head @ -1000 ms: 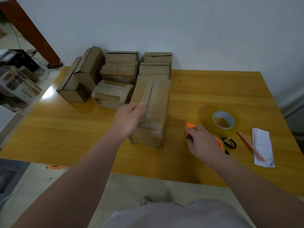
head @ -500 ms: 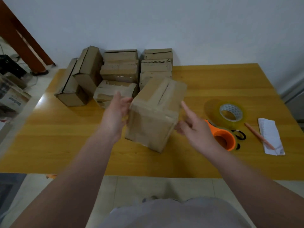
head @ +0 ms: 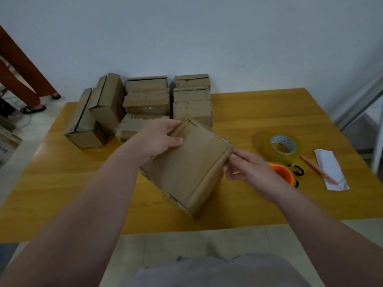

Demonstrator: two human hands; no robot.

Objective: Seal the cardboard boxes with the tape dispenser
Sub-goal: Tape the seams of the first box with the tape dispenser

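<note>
A brown cardboard box (head: 186, 168) is tilted above the wooden table (head: 248, 112) at the middle, one broad plain face turned up to me. My left hand (head: 157, 139) grips its far left corner, thumb on the top face. My right hand (head: 246, 170) holds the box's right edge with its fingertips. The orange tape dispenser (head: 283, 172) lies on the table just behind my right hand, partly hidden by it. Several more cardboard boxes (head: 145, 102) are stacked at the table's far left against the wall.
A roll of clear tape (head: 283, 143) lies right of the box. Further right lie a pink pencil (head: 319, 172) and a folded white paper (head: 329, 168). Black scissor handles (head: 297, 169) show beside the dispenser. A person's legs (head: 22, 79) stand at far left.
My right hand left the orange dispenser on the table and came to the box. Both hands lifted the box off the table and turned it so a plain face is up.
</note>
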